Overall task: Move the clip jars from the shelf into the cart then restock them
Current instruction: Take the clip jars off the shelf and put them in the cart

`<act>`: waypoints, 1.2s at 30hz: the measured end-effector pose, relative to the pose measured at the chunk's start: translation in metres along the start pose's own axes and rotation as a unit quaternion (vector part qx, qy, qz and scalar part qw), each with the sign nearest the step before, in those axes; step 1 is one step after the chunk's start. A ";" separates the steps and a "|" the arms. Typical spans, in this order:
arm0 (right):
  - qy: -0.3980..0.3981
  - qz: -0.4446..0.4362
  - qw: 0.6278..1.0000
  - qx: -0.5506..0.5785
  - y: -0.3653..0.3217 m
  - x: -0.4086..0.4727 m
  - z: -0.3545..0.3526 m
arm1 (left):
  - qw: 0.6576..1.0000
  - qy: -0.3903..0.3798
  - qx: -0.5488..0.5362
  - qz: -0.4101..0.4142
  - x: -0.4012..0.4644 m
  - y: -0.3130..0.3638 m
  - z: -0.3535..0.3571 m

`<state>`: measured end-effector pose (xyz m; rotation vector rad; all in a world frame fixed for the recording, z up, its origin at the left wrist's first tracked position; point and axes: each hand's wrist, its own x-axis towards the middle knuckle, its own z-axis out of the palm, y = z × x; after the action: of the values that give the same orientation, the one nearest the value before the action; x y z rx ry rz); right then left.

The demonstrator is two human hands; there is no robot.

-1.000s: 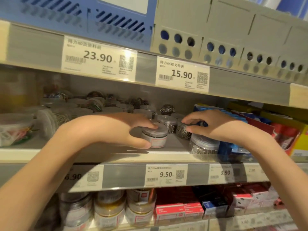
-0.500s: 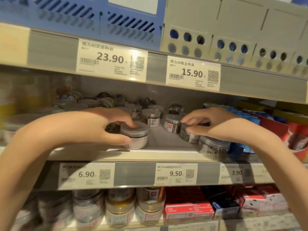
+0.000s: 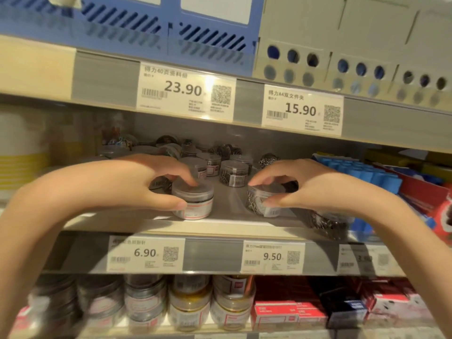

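Standing across the view: the shelf [image 3: 220,225], grey, carrying price tags along its front lip. Reaching in over that lip, left hand [image 3: 137,184] curling thumb and fingers round a red-labelled jar [image 3: 193,200] near the shelf's front edge. Right hand [image 3: 305,184] pinching a jar of metal clips [image 3: 263,200] just right of it. Sitting further back on the shelf: more jars [image 3: 232,172].

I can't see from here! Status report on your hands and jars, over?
Left hand grips front jar. Right hand grips clip jar. Both on shelf. Nothing blocking.
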<state>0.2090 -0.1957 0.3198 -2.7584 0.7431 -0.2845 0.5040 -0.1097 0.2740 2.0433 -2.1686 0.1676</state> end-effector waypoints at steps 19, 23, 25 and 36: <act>0.005 -0.030 0.999 0.014 -0.009 0.025 -0.001 | 0.999 -0.003 -0.024 -0.046 -0.012 0.005 -0.017; 0.032 -0.058 0.997 0.034 -0.024 0.035 -0.006 | 0.998 -0.022 -0.011 -0.056 -0.016 0.015 -0.028; 0.041 -0.069 0.996 0.039 -0.028 0.042 -0.007 | 0.998 -0.027 -0.009 -0.057 -0.018 0.021 -0.035; 0.035 -0.124 0.987 0.095 -0.057 0.062 0.011 | 0.997 -0.003 -0.065 -0.048 -0.032 0.030 -0.054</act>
<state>0.2911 -0.1777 0.3346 -2.6671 0.3636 -0.4786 0.4782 -0.0659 0.3215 2.0719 -2.0215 0.0077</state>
